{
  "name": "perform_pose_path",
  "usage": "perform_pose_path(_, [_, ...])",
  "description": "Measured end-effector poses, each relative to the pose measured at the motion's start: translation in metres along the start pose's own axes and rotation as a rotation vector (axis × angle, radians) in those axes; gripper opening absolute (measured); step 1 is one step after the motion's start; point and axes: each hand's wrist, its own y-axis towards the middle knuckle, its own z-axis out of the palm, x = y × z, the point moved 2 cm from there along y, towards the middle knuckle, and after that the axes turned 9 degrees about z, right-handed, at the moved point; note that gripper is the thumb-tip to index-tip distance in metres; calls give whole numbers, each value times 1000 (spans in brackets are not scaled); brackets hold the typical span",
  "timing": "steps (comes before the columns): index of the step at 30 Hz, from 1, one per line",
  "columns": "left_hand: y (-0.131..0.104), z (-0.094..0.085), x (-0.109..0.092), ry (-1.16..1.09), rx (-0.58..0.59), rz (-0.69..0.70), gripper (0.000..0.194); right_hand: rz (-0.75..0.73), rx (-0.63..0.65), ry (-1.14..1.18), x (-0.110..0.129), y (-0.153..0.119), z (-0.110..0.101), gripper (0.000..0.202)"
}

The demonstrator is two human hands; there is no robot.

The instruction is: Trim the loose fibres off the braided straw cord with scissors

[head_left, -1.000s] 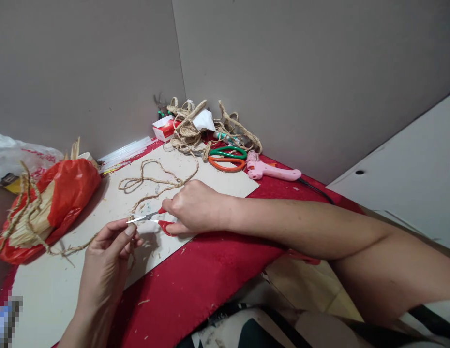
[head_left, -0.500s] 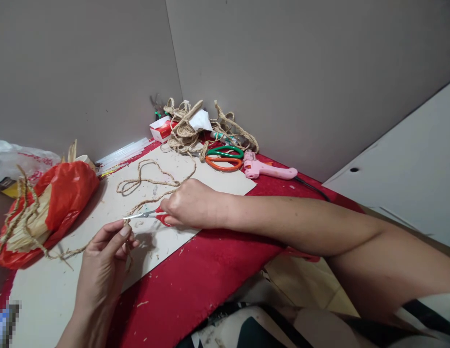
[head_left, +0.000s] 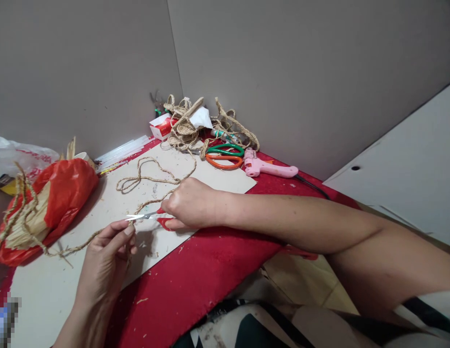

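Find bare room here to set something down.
Red cloth below the flat white board, barring loose scraps; the board's right corner, between green-and-orange scissor handles and the right hand. Crowded: far corner, with tangled tan braided rope; left, around the red plastic bag.

No text, label or number is legible.

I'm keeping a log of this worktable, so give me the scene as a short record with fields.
Left hand: pinching a tan cord
Right hand: holding red-handled scissors
Scissor blades: slightly apart, at the cord near the left fingertips
Work surface: pale board on a red cover, with small scraps scattered about
Left side: orange plastic bag with straw-coloured fibre
Far side: green-and-orange-handled scissors beside a pink glue gun
Cord cut through: cannot tell
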Motion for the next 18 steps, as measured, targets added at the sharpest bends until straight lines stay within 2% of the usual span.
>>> perform_pose_path(7, [4,-2,2,6,19,8,24,-4,30,11,-2,1,0,29])
perform_pose_path(18, [-1,-2,0,52,16,1,23,-4,27,12,-1,-1,-5,43])
